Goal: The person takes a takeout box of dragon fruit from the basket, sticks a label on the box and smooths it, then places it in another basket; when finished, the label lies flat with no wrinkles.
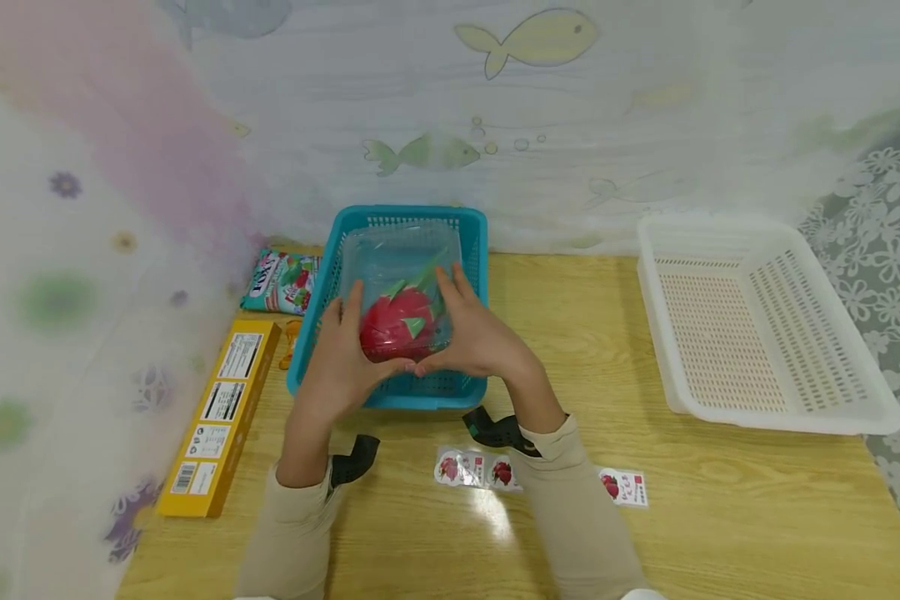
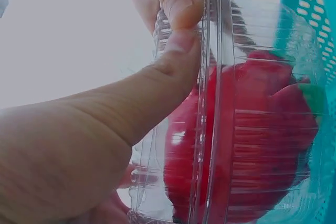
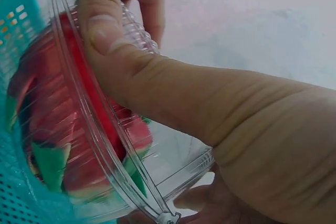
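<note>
Both hands had hold of one clear plastic container (image 1: 362,254) with a red dragon fruit (image 1: 392,327) inside it. The head view placed it over the blue basket (image 1: 388,402), the fruit at the container's near end; whether the container touched the basket's floor could not be told. The left hand (image 1: 337,360) and right hand (image 1: 478,332) were spread wide, bent around opposite sides, with the thumb tips meeting at the near edge.

The wrist views added what the head view hid: the container's ridged wall and doubled rim, with both thumbs pressed at that rim. In the left one, the basket's perforated wall stood just behind the container; the right one showed green scales on the fruit's side and some right-hand fingers beyond the container's edge.

Only the head view took in the rest of the worktop (image 1: 390,533). A yellow box (image 1: 221,421) and a snack packet (image 1: 281,282) lay left of the basket, and a white basket (image 1: 720,333) stood well apart to the right. Dragon-fruit stickers (image 1: 461,467) lay nearer the person, and the right sleeve (image 1: 581,517) crossed between two groups of them.
</note>
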